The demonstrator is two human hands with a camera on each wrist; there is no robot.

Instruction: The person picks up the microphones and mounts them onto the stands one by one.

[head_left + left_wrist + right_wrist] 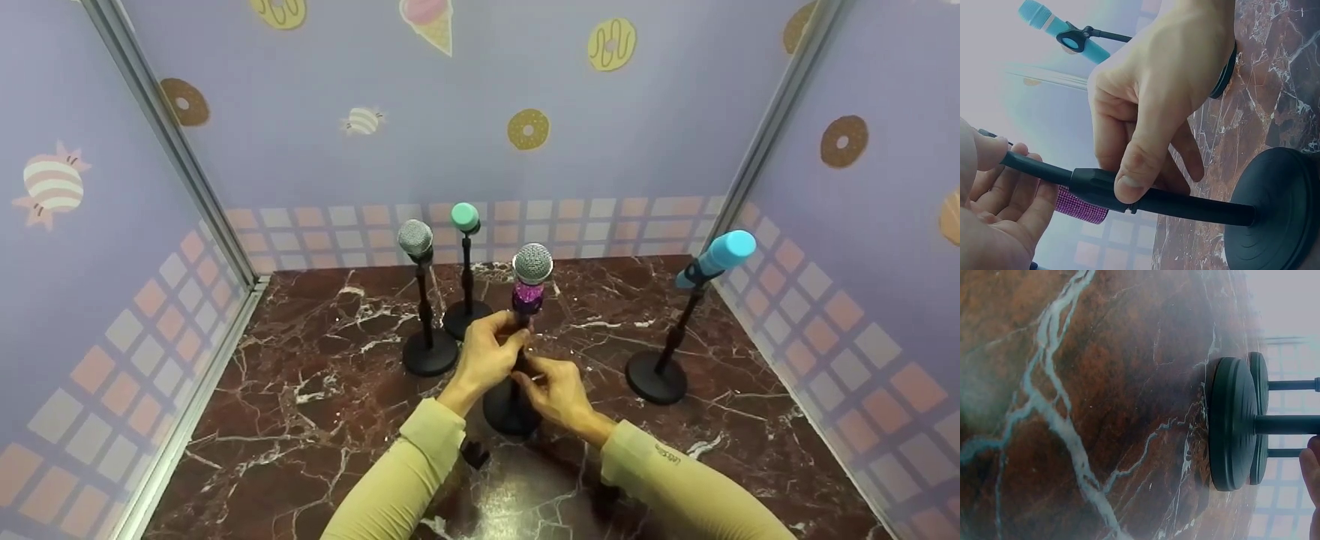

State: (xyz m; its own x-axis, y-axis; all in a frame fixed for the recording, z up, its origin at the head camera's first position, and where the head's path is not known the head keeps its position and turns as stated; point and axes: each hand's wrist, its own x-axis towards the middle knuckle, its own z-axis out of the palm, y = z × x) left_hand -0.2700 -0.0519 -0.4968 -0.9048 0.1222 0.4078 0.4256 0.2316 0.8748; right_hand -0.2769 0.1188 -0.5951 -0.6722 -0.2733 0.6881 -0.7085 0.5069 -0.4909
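A microphone with a silver mesh head and purple glitter body (pixel 529 294) sits atop a black desk stand (pixel 1275 208), whose round base rests on the table. My left hand (pixel 491 354) pinches the stand's upper tube just below the microphone. Lower down, my right hand (pixel 556 394) grips the pole's thick collar (pixel 1095 185) between thumb and fingers. The right wrist view shows the stand's base (pixel 1233 424) side-on, with only a few right-hand fingertips (pixel 1312 475) at the edge.
Behind to the left stand a silver-headed microphone (pixel 415 238) and a mint-topped one (pixel 465 217), each on a black stand. A blue microphone (pixel 724 255) leans on its stand at right. A small black piece (pixel 475 454) lies near my left sleeve. Patterned walls enclose the marble table (pixel 315 450).
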